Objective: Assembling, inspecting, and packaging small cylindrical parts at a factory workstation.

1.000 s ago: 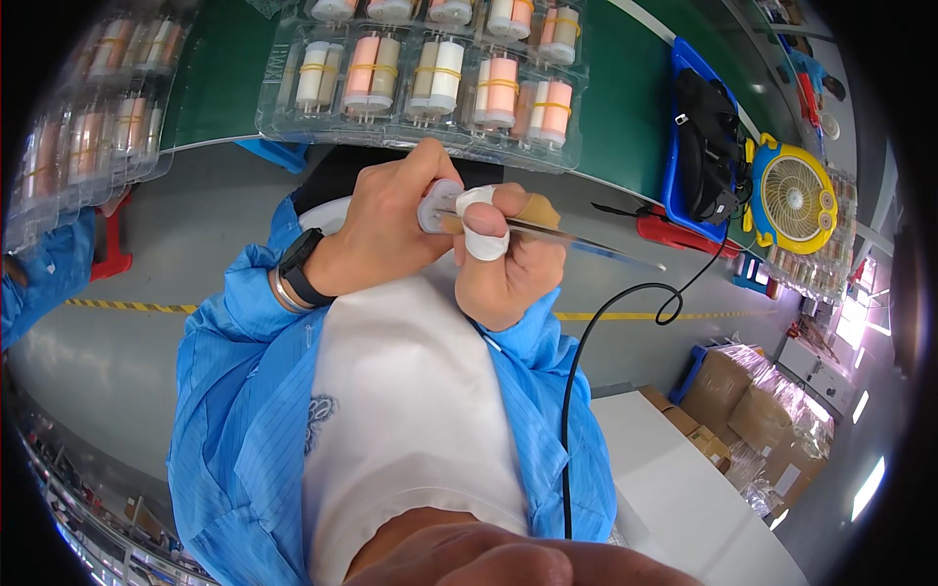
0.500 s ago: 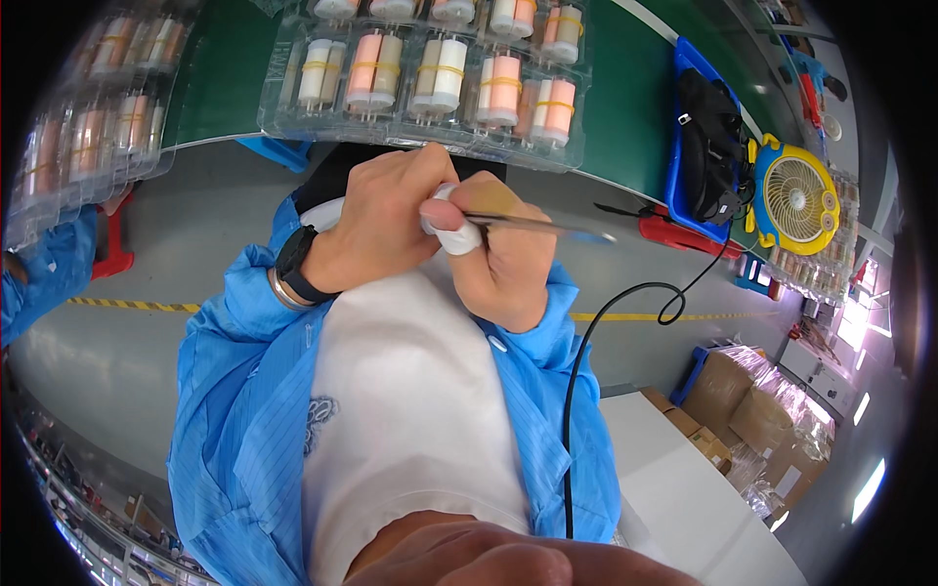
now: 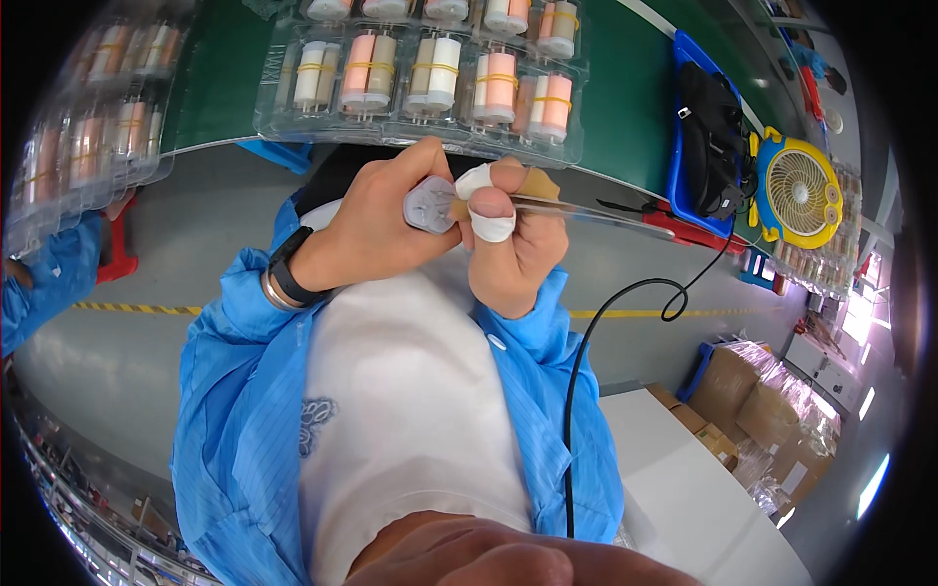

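Note:
My left hand (image 3: 376, 215), with a dark watch on its wrist, is closed around a small piece whose pale, translucent plastic end (image 3: 428, 205) faces out. The rest of the piece is hidden in the palm. Close beside it, my right hand (image 3: 518, 234) has white wraps on two fingers and pinches a slim, shiny metal tool (image 3: 606, 216). The tool's long end sticks out to the right; its other end is hidden at the fingers. Just beyond both hands, a clear plastic tray (image 3: 391, 132) holds several pink, white and grey cylinders (image 3: 435, 73) banded in yellow.
More filled trays (image 3: 88, 156) stand at the left. On the green table (image 3: 625, 117) sits a blue bin (image 3: 681, 195) with a black bag (image 3: 708, 137), beside a yellow-and-blue fan (image 3: 799, 195). A black cable (image 3: 576, 371) hangs along my right side. Cardboard boxes (image 3: 718, 386) are stacked behind right.
My hands have drawn slightly apart, and the pale plastic end in my left hand has come into view. The metal tool has shifted right, with more of it showing.

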